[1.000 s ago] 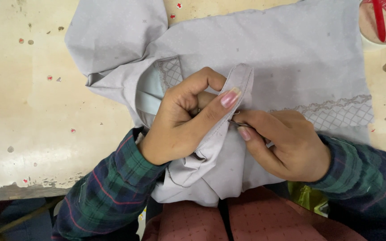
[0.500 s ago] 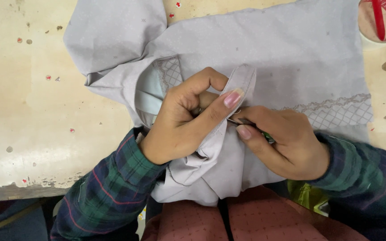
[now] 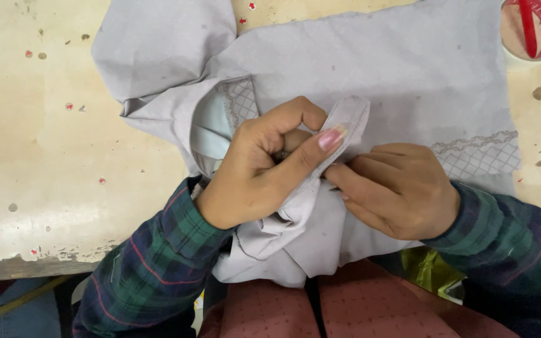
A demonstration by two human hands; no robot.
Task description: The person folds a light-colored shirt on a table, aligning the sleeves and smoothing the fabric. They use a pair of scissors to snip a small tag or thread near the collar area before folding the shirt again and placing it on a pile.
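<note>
A pale grey garment point(image 3: 377, 69) lies spread on a worn cream table point(image 3: 45, 156), its lower part bunched toward my lap. My left hand point(image 3: 258, 169) is closed on a narrow stitched strip of the garment point(image 3: 353, 116), with the thumb pressed along it and holding it up. My right hand point(image 3: 402, 191) sits just to the right, fingertips pinched on the same fold under my left thumb. Whatever else that hand holds is hidden. Quilted, lace-edged trim point(image 3: 477, 153) shows on the garment near my right hand.
A round white container with red contents point(image 3: 536, 28) stands at the table's top right corner. The table's chipped front edge point(image 3: 26, 266) runs at lower left. Small red specks dot the tabletop.
My right hand has closed in against my left thumb. A thin dark tool tip that showed by its fingers half a second ago is no longer visible. My left hand stays put.
</note>
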